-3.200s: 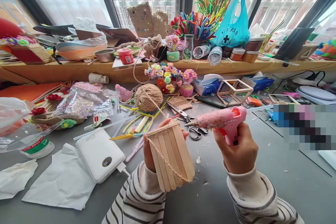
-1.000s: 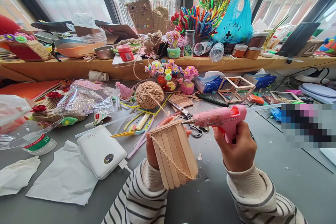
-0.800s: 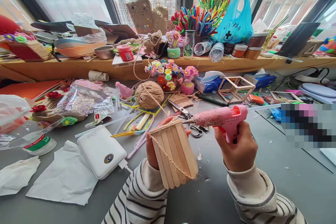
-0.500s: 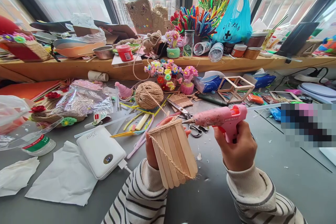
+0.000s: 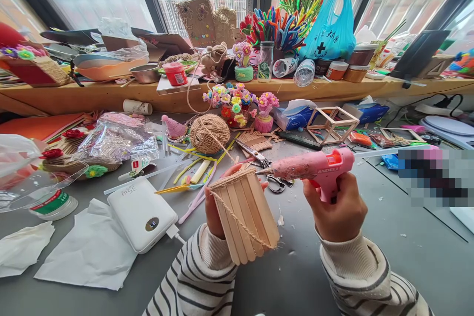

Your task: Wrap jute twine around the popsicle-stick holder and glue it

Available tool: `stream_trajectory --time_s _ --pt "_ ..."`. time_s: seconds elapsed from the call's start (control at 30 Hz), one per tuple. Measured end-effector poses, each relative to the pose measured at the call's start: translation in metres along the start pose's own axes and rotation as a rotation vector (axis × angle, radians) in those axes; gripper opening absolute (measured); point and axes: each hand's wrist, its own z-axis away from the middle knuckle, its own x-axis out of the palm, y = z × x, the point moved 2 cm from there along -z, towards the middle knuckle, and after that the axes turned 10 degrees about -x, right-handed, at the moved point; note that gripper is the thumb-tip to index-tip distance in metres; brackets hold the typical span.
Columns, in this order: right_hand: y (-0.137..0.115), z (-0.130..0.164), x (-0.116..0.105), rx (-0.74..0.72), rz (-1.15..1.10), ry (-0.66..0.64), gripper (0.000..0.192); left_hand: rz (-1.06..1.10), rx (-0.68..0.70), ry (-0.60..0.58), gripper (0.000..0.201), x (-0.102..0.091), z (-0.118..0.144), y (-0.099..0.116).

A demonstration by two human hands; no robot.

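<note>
My left hand (image 5: 213,212) grips a small holder made of wooden craft sticks (image 5: 244,217), tilted, with jute twine wound round its rim and trailing diagonally across its side. My right hand (image 5: 338,210) holds a pink hot glue gun (image 5: 314,168) by the handle. The gun's nozzle points left and touches the top rim of the stick holder. A strand of twine runs from the holder back to a ball of jute twine (image 5: 210,133) on the grey table (image 5: 388,252).
Scissors (image 5: 264,168) lie just behind the holder. A white power bank (image 5: 142,215) and tissue sheets (image 5: 87,254) lie at left. A stick cube frame (image 5: 331,126), little flower pots (image 5: 237,106), plastic bags and a cluttered wooden shelf (image 5: 111,96) fill the back.
The glue gun's nozzle has moved left from a short gap to the holder's top rim. Both hands have stayed nearly still in the last second.
</note>
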Motion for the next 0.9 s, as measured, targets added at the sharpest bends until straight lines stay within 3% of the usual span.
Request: stream_trajectory --time_s 0.23,0.9 --pt "0.0007 -0.0003 0.0003 0.009 0.029 0.018 0.029 -0.038 0.023 0.019 0.080 0.0005 -0.0006 -0.0010" --pt "0.0028 -0.0012 0.0005 -0.051 0.027 0.047 0.028 -0.048 0.049 0.100 0.069 -0.0014 -0.0001 -0.0035"
